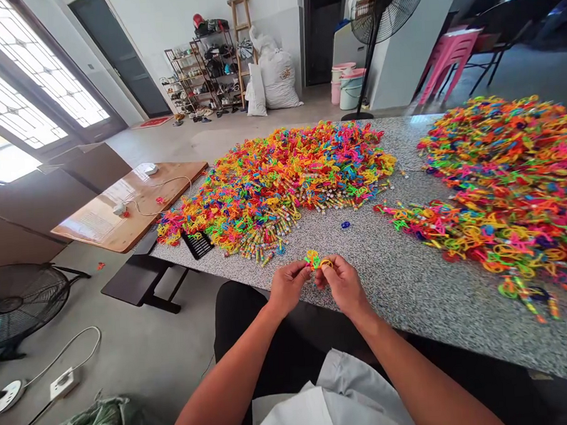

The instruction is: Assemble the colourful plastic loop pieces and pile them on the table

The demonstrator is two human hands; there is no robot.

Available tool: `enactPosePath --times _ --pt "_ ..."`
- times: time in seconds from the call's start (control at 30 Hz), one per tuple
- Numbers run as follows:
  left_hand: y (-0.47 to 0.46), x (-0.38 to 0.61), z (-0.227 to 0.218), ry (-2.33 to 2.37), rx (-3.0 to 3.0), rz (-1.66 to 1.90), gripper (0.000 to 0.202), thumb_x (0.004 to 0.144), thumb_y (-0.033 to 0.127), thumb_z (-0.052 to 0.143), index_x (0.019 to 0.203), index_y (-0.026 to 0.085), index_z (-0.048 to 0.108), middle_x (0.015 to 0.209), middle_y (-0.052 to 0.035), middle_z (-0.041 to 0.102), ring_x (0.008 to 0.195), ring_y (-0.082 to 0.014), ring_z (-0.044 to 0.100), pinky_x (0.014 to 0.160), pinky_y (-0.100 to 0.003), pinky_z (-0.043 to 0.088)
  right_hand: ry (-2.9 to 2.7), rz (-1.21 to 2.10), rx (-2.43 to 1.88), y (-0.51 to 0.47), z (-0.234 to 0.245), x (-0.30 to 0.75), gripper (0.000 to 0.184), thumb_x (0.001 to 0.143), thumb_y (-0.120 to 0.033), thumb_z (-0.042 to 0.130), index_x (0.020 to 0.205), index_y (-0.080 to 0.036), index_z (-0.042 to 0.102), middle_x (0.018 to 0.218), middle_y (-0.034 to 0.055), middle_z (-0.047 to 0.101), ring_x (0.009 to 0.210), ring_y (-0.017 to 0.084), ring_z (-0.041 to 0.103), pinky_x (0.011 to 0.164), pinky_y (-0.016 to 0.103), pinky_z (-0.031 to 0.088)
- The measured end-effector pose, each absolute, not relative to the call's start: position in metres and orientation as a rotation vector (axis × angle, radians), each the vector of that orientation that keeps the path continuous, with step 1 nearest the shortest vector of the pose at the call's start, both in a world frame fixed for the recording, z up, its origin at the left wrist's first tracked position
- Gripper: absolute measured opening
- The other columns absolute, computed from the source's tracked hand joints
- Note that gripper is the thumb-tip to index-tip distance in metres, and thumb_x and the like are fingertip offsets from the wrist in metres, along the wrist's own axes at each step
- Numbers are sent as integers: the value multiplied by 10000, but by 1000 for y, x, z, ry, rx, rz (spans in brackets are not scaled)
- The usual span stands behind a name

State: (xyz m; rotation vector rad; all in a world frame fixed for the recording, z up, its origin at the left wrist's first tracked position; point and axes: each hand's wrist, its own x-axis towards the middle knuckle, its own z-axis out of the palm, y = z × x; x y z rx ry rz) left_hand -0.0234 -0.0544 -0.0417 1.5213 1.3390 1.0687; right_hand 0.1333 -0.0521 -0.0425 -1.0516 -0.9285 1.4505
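Note:
Both hands meet at the near edge of a speckled granite table (399, 282). My left hand (287, 286) pinches a small green and yellow plastic piece (312, 259). Close beside it, my right hand (342, 283) pinches an orange plastic ring (326, 263) that touches the piece. A big heap of bright plastic pieces (282, 175) lies ahead to the left, edged with small tube-like pieces (270, 241). A second heap (502, 178) spreads on the right. A single blue piece (345, 224) lies between the heaps.
A black comb-like tray (197, 244) rests by the left heap. A low wooden table (128, 207) with a cable stands left, a floor fan (15, 305) beside it. A standing fan (378, 20), buckets (351, 87), sacks (277, 75) and pink stools (448, 58) stand beyond.

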Motion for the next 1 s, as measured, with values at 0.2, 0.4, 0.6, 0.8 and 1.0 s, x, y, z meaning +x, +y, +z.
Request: enactPosePath --times 0.2,0.4,0.6,0.8,1.0 --pt "-64 -25 -36 1411 2028 1340 199 984 293 610 1084 214 763 1055 -90 773 953 -202 729 872 -332 576 -785 1572 -936 -62 -37 132 224 771 -371 734 854 -232 579 692 -21 659 582 144 615 517 249 495" --pt "-71 -23 -24 1277 1913 1325 215 980 285 612 1131 223 752 1113 -102 745 1035 -210 705 937 -345 561 -675 1710 -831 -66 -27 140 171 729 -288 721 814 -232 583 616 -41 588 509 122 535 476 241 448" --pt "-72 -22 -25 1292 1679 1230 208 899 389 722 962 202 786 911 -87 736 779 -185 649 740 -307 527 -554 1904 -841 -62 -30 148 279 731 -337 839 892 -207 651 607 -56 529 497 101 483 444 229 428" --pt "-73 -21 -29 1299 1538 1176 272 889 447 720 961 194 791 856 -70 723 759 -172 621 721 -294 498 -434 2038 -830 -59 -38 148 266 721 -291 861 788 -193 623 629 -47 537 510 82 481 447 211 416" --pt "-71 -20 -31 1182 1199 1109 440 860 531 720 1064 143 764 725 -31 678 637 -138 611 651 -277 503 -260 2084 -800 -54 -43 149 286 718 -232 822 750 -212 539 605 -63 493 480 70 423 430 203 376"
